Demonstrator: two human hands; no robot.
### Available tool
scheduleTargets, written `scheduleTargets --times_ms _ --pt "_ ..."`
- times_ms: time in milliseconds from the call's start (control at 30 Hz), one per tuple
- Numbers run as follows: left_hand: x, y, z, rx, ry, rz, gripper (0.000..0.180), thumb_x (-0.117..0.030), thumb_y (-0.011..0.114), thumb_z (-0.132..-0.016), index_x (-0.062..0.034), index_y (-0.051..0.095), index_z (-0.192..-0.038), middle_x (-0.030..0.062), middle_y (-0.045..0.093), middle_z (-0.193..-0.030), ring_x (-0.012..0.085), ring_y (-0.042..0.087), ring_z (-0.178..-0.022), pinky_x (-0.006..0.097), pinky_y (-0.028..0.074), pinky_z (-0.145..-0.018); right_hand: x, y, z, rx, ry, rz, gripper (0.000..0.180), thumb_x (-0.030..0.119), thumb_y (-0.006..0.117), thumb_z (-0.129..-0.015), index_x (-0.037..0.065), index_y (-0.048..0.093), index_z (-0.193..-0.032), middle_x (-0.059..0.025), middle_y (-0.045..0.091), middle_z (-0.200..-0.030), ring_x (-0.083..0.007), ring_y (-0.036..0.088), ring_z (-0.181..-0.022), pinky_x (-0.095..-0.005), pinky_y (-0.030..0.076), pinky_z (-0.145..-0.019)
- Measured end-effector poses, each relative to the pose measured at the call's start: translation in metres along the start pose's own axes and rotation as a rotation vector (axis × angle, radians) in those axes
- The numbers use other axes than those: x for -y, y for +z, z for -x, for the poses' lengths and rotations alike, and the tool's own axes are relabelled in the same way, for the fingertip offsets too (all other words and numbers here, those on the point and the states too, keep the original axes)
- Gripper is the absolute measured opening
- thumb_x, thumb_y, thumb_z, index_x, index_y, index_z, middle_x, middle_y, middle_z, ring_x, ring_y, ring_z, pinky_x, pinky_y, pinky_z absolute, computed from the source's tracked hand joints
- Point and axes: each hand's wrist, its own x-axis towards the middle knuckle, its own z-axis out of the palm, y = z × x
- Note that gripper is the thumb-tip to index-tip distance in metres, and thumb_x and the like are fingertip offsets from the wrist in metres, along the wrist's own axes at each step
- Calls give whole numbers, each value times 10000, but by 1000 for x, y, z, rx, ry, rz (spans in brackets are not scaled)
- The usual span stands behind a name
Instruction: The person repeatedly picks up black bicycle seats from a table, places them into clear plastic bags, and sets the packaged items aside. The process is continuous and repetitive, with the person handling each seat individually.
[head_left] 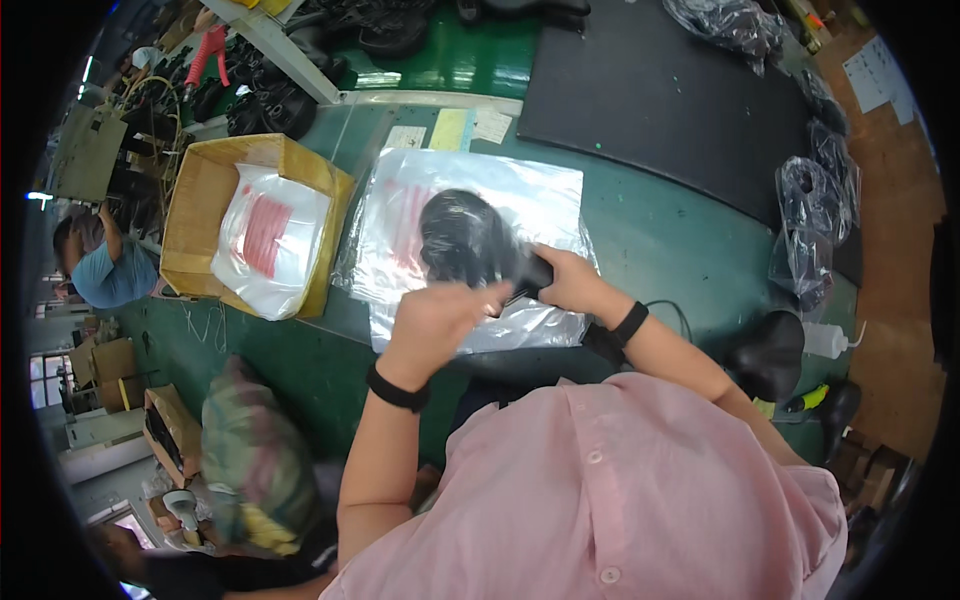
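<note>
A black bicycle saddle (462, 235) lies over the stack of clear plastic bags (550, 185) on the green table, its wide end pointing away from me. Shiny clear film appears to cover that wide end. Around the narrow end, close to my body, my right hand (572, 281) is closed, thumb on top. My left hand (437, 325) is at the saddle's near left side, fingers reaching toward the narrow end. Its fingertips are smeared by motion, so whether they pinch the film is unclear. Both wrists wear black bands.
At left stands a yellow box (190, 240) holding more plastic bags. A black mat (650, 110) covers the far right. Wrapped saddles (810, 205) line the right edge, near a bare saddle (768, 355) and a white squeeze bottle (825, 340). Other people are at the left and lower left.
</note>
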Motion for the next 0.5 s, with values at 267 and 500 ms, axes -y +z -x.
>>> scheduleTargets --times_ms 267,500 --pt "-77 85 -8 422 314 262 338 -135 538 -826 -94 593 -1157 26 634 -898 188 610 -771 336 470 -652 12 5 19 -77 182 -1047 657 4 617 -677 -47 444 -1309 -95 614 -1006 -138 569 -889 -266 458 -784" --pt "-52 75 -76 214 266 412 448 -182 640 -807 -112 567 -1243 70 611 -998 245 563 -923 352 462 -771 -18 -94 9 -327 246 -843 578 188 640 -703 -24 511 -1226 -83 596 -1035 -143 559 -889 -271 455 -799"
